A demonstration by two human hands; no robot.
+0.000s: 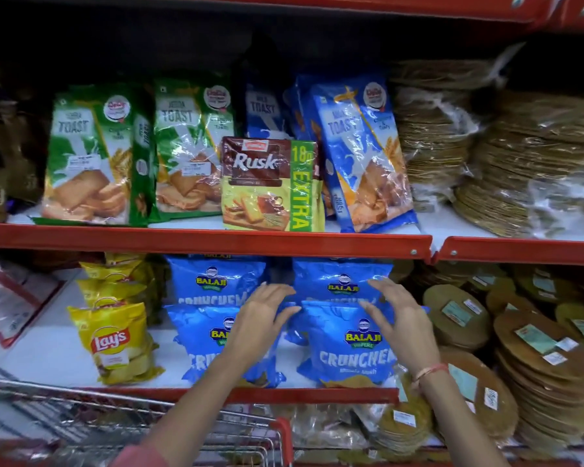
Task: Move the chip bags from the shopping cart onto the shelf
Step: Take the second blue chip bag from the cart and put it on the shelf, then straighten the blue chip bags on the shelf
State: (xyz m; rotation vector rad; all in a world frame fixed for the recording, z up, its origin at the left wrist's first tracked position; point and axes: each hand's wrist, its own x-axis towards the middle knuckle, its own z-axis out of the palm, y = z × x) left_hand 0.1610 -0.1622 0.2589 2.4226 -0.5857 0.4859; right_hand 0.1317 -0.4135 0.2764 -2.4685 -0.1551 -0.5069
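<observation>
Several blue Balaji Crunchem chip bags stand on the lower shelf (pixel 48 358). One front bag (pixel 348 352) stands at centre right, another front bag (pixel 203 345) at centre left, and two more (pixel 213 281) stand behind them. My left hand (pixel 262 318) hovers with spread fingers over the gap between the front bags, touching the left one. My right hand (pixel 393 315) is spread over the top right of the right front bag, holding nothing. Yellow Lay's bags (pixel 113 342) stand to the left. The wire shopping cart (pixel 81 416) is at bottom left; its contents are not visible.
The upper shelf holds green toast packs (pixel 91 156), a Rusk pack (pixel 270 187) and blue toast packs (pixel 361 153). Stacks of wrapped flat round papads (pixel 536 369) fill the right side of both shelves. A red shelf edge (pixel 203 239) runs above the chips.
</observation>
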